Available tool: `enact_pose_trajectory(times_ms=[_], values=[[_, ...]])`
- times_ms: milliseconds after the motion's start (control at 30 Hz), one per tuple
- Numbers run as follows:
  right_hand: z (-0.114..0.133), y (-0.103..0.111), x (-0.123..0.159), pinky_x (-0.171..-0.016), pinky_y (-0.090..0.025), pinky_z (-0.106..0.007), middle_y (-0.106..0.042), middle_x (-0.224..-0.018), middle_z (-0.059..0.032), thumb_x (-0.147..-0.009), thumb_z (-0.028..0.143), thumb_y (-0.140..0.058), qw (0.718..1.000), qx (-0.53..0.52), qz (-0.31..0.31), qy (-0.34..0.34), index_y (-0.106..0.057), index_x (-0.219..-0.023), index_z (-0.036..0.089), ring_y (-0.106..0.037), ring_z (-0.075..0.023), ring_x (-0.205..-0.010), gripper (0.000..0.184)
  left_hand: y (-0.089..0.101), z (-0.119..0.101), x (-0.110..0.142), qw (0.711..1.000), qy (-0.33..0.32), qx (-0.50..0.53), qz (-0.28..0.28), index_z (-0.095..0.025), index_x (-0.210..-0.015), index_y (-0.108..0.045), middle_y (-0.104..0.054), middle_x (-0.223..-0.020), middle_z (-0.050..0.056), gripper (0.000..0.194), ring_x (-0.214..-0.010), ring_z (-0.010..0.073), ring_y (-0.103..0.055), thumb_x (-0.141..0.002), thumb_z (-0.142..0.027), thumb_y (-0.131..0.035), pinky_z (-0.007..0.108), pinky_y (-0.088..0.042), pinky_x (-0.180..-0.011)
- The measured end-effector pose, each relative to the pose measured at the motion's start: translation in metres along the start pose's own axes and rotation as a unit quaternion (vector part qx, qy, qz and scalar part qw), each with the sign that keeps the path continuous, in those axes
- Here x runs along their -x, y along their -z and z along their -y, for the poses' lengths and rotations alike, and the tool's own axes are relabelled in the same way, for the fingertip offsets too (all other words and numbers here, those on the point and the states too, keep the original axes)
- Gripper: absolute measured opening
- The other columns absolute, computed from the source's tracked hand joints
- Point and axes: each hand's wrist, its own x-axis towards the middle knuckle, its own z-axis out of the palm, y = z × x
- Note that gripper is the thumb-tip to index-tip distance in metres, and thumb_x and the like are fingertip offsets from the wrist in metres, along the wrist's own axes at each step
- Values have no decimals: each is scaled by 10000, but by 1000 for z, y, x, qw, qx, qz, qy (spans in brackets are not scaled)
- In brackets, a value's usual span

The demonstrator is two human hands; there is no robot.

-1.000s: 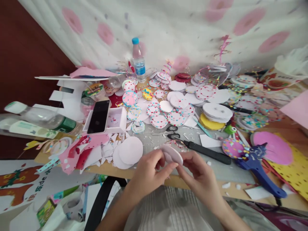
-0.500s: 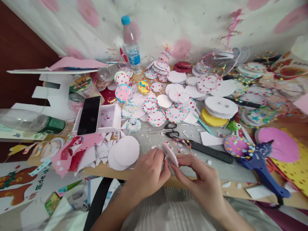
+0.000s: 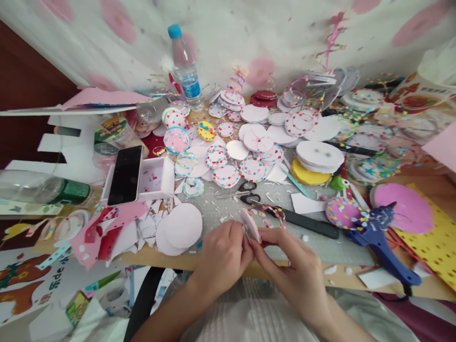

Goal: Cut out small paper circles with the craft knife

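Disc (image 3: 251, 226) tilts steeply, its long axis slanting up-left. Our left hand (image 3: 225, 249) and right hand (image 3: 296, 256) both clamp it in closed grips.

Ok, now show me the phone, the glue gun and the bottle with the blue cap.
Phone (image 3: 125, 175), head view, on its dark screen.
Glue gun (image 3: 392, 259), head view, on its handle.
Bottle (image 3: 191, 89), head view, on its blue label.

Table (image 3: 363, 275) — discs (image 3: 183, 225), scissors (image 3: 250, 197), bottle (image 3: 187, 71)

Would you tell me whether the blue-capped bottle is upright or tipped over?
Upright: the bottle stands on its base, blue cap on top.
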Motion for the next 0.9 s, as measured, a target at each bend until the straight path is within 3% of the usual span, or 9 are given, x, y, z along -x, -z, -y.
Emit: enact_pose_trajectory(times_ms=[233, 400, 533, 767, 900], values=[[-1, -3, 2, -659, -563, -268, -731, -842, -12, -866, 136, -615, 998, -46, -2, -37, -614, -941, 245, -685, -156, -699, 132, -5, 8, 9, 1000, -10, 20, -10, -232, -777, -372, -520, -648, -5, 130, -566, 170, -539, -866, -137, -366, 280, -350, -513], [1, -4, 2, -653, -571, -258, -732, -840, -6, -871, 159, -615, 996, -62, 8, -64, -629, -956, 245, -685, -150, -686, 122, 0, 10, 8, 999, -7, -37, -17, -214, -782, -434, -556, -676, 20, 172, -598, 179, -551, -938, -234, -364, 291, -371, -541], [4, -3, 2, -643, -563, -234, -724, -833, 1, -868, 147, -614, 997, -60, 11, -54, -632, -950, 243, -674, -132, -671, 128, 6, 16, 6, 996, -62, -66, -20, -198, -751, -472, -553, -645, 26, 258, -587, 183, -542, -969, -219, -337, 303, -347, -527], [10, 0, -3, -535, -547, -178, -666, -672, 30, -852, 191, -636, 985, -135, 27, -109, -628, -809, 232, -645, -110, -570, 60, 14, 29, 11, 990, -112, 84, 5, -201, -726, -444, -555, -649, 17, 249, -587, 161, -521, -953, -157, -352, 282, -348, -538], [12, 5, -7, -476, -530, -180, -642, -629, 27, -842, 213, -647, 977, -163, 9, -135, -625, -756, 223, -631, -117, -525, 89, 15, 30, 12, 981, -76, 177, 22, -205, -729, -427, -510, -641, -2, 233, -579, 138, -481, -940, -141, -352, 263, -334, -545]])
